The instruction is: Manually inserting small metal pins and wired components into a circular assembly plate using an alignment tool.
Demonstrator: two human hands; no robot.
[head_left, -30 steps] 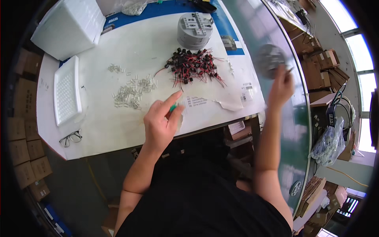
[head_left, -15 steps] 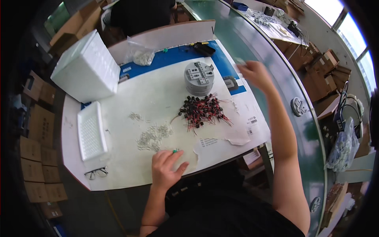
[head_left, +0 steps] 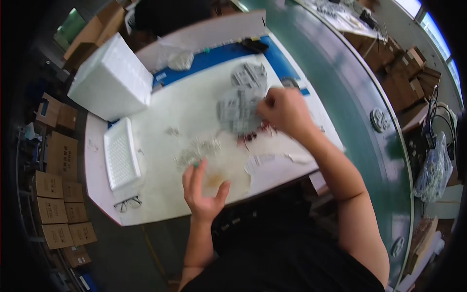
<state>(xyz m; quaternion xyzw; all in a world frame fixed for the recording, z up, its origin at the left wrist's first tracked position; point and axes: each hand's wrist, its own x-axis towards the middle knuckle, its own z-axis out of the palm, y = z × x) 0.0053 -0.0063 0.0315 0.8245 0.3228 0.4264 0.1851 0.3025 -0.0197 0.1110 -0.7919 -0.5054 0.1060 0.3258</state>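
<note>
Right hand is clamping a blurred grey round plastic part — axis unclear; left hand is resting spread open on the white tabletop.

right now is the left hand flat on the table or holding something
Flat, open: the left hand rests palm down on the white table, fingers spread, beside small clear parts.

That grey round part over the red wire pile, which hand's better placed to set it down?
Likely the right hand: it already grips the grey round part. The left hand lies flat on the table.
</note>
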